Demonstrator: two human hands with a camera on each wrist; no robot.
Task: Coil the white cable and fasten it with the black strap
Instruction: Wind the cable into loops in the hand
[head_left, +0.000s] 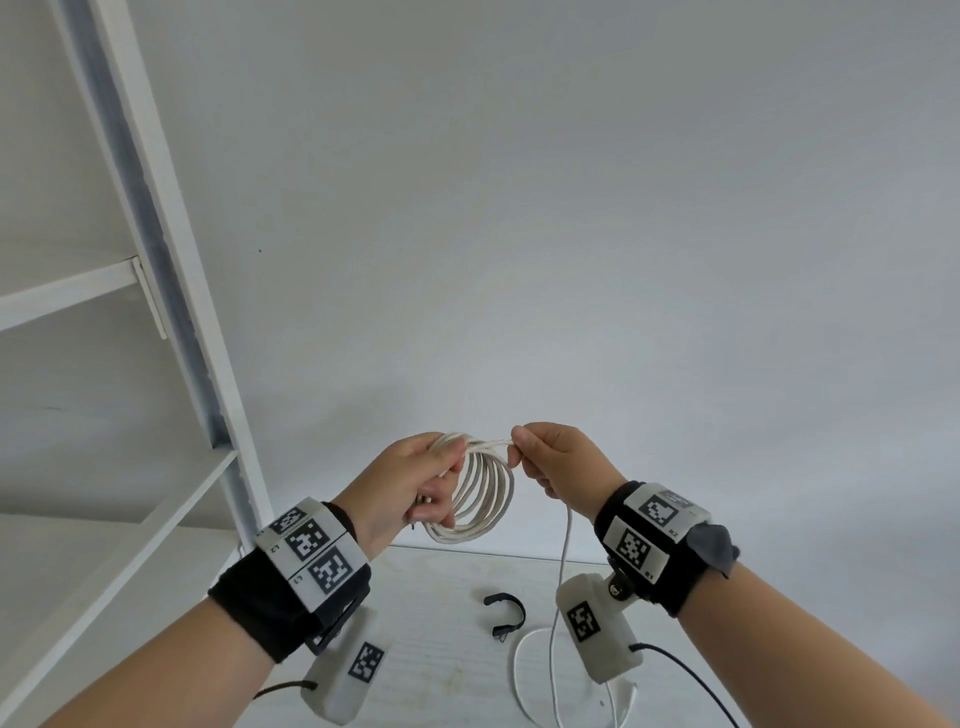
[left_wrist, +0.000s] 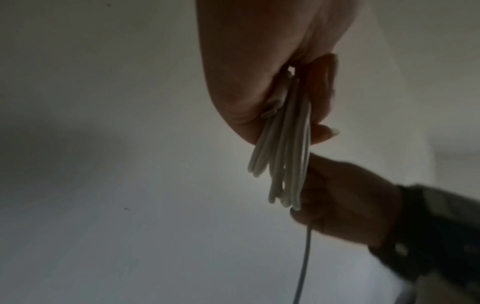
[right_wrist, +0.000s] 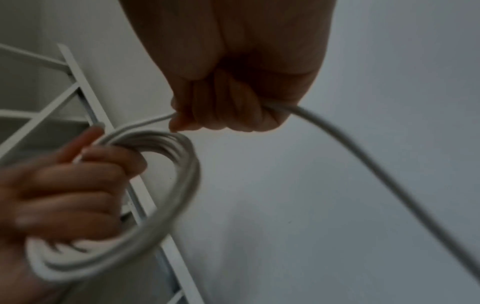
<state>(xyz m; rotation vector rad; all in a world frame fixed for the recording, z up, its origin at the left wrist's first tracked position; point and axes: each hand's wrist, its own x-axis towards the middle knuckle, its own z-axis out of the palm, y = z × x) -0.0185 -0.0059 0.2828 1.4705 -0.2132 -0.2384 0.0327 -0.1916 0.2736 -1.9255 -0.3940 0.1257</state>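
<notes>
The white cable (head_left: 485, 491) is wound into several loops held up in the air in front of a grey wall. My left hand (head_left: 415, 483) grips the coil (left_wrist: 283, 148) on its left side, fingers curled round the bundled turns (right_wrist: 155, 185). My right hand (head_left: 550, 457) pinches the running strand (right_wrist: 337, 131) just right of the coil's top; the loose rest of the cable (head_left: 563, 561) hangs from that fist down to the table and lies there in a curve. The black strap (head_left: 506, 613) lies curled on the white table, below and between both hands.
A white shelf frame (head_left: 171, 291) with slanting boards stands at the left, close to my left forearm. The white table (head_left: 441, 649) lies below, its far edge against the wall. Dark leads trail from the wrist cameras.
</notes>
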